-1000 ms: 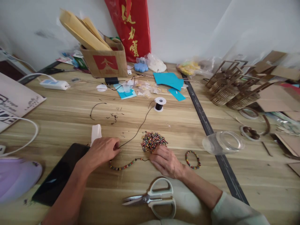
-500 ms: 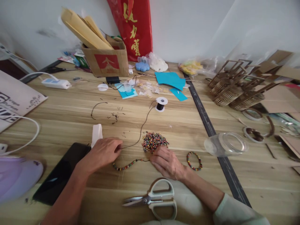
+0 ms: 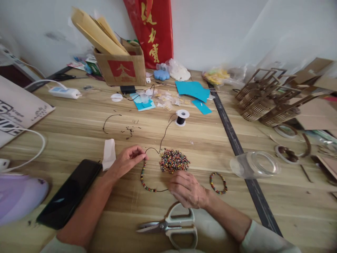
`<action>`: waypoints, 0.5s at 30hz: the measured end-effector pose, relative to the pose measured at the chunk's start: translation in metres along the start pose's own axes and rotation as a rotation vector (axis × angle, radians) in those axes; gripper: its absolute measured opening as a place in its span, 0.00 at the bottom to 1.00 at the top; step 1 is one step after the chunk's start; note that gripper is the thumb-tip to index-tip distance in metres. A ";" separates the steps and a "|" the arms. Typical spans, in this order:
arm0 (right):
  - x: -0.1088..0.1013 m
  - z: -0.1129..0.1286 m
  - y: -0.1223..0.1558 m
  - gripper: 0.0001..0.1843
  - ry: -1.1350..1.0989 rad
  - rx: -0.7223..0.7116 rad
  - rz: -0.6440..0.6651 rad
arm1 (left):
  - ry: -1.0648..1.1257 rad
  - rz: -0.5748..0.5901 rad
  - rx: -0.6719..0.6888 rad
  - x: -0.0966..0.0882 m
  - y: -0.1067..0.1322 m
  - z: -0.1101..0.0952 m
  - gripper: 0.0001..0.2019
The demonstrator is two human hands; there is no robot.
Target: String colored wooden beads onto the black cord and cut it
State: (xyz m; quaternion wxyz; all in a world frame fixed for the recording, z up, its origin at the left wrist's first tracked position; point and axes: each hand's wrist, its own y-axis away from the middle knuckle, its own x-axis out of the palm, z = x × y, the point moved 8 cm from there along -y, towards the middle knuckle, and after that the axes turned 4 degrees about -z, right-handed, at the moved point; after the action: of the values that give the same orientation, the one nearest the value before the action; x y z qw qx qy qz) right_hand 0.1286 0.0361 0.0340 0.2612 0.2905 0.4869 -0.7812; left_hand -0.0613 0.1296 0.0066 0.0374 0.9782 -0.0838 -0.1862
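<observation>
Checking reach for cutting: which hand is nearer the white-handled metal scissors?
Right. The right hand rests just beyond the white-handled metal scissors, almost at their handles; the left hand is farther off, pinching the beaded black cord.

Place: home craft workshop
Worktop [image 3: 79, 130]: wood-grain, cluttered
Evidence: loose beads [image 3: 173, 160], cord spool [image 3: 181, 117], scissors [image 3: 171, 226], laser-cut wooden frames [image 3: 265, 102]

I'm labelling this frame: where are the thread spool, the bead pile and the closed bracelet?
thread spool [image 3: 182, 113], head view, white top rim.
bead pile [image 3: 173, 161], head view, heap centre.
closed bracelet [image 3: 210, 181], head view, left arc.
</observation>
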 end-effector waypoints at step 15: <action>-0.003 0.001 0.001 0.07 -0.043 0.002 -0.031 | 0.015 -0.111 -0.055 -0.004 -0.001 0.015 0.10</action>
State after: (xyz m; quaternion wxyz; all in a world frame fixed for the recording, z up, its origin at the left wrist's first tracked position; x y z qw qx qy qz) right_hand 0.1311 0.0354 0.0359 0.2591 0.2661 0.4850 -0.7917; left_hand -0.0703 0.1304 -0.0065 0.0545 0.9814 -0.0239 -0.1826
